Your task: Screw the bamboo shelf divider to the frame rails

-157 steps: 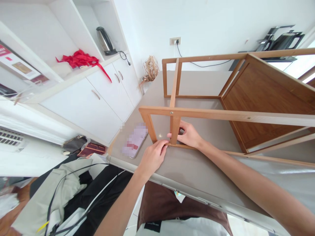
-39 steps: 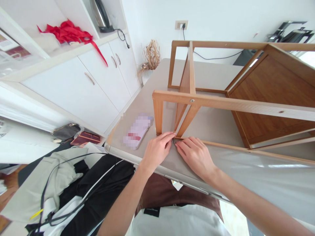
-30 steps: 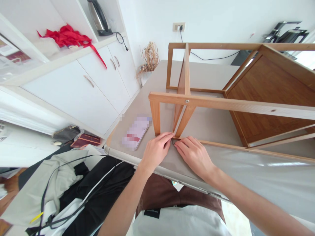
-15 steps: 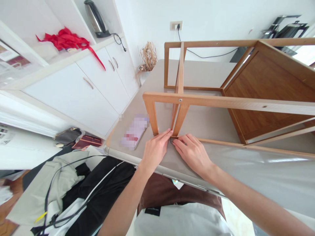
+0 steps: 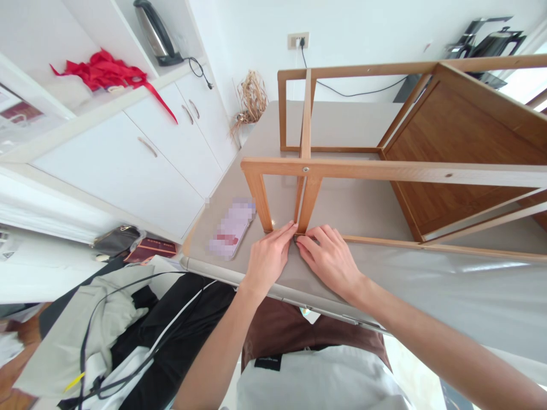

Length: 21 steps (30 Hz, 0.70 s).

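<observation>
A wooden frame (image 5: 367,170) lies on its side on the table, with crosspieces near its left end. My left hand (image 5: 270,250) rests against its lower near edge, fingers stretched out and close together, fingertips at the foot of a crosspiece. Right beside it, my right hand (image 5: 331,256) is closed in a pinch at the same joint. Between its thumb and fingers shows a small dark metal piece (image 5: 298,238), mostly hidden, its exact kind too small to tell. A screw head (image 5: 305,169) sits in the upper near rail above the hands.
A phone (image 5: 233,228) lies on the grey table (image 5: 367,279) left of the frame. A brown wooden panel (image 5: 465,154) spans the frame's right part. White cabinets (image 5: 128,154) stand at left, with a kettle (image 5: 156,34) on top. Clothes (image 5: 98,319) and cables lie below left.
The view has shifted slightly, so the frame sits a little further left. Both hands stay at the same joint; the right fingers have turned slightly around the small metal piece.
</observation>
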### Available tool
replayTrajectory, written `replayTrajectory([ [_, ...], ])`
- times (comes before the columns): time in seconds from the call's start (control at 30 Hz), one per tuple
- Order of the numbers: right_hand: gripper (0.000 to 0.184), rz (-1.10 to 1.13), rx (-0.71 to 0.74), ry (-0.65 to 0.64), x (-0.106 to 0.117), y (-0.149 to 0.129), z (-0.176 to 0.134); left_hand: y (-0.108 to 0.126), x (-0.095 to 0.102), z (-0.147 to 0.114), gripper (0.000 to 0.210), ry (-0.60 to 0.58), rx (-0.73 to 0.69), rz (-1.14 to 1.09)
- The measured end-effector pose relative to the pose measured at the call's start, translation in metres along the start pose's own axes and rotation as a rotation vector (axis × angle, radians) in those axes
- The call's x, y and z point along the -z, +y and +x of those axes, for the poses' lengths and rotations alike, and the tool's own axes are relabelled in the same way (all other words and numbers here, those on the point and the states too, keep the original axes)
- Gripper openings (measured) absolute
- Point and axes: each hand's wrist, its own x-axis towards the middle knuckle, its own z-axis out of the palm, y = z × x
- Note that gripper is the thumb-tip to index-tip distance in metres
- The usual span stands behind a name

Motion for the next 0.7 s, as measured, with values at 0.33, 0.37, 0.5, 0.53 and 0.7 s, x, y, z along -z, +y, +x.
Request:
replayTrajectory([
  [0.33,0.021,-0.006,0.011,-0.006,-0.0039,0.0033,-0.0009,-0.0013,-0.0031,-0.0018,0.039,0.015,-0.009,0.004],
  [0.37,0.021,0.001,0.015,-0.008,-0.0042,0.0039,-0.001,-0.0012,-0.0034,-0.002,0.039,0.021,-0.009,0.007],
  [0.5,0.021,0.024,0.01,-0.015,-0.0041,0.0048,-0.0019,-0.0005,-0.0038,-0.0021,0.037,0.043,-0.012,0.005],
  [0.53,0.021,0.029,0.008,-0.017,-0.004,0.0048,-0.0023,-0.0004,-0.0038,-0.0019,0.036,0.047,-0.011,0.001],
  [0.7,0.021,0.042,0.035,-0.056,-0.002,0.0066,-0.0046,-0.0011,-0.0049,-0.0008,0.035,0.054,0.003,-0.014],
])
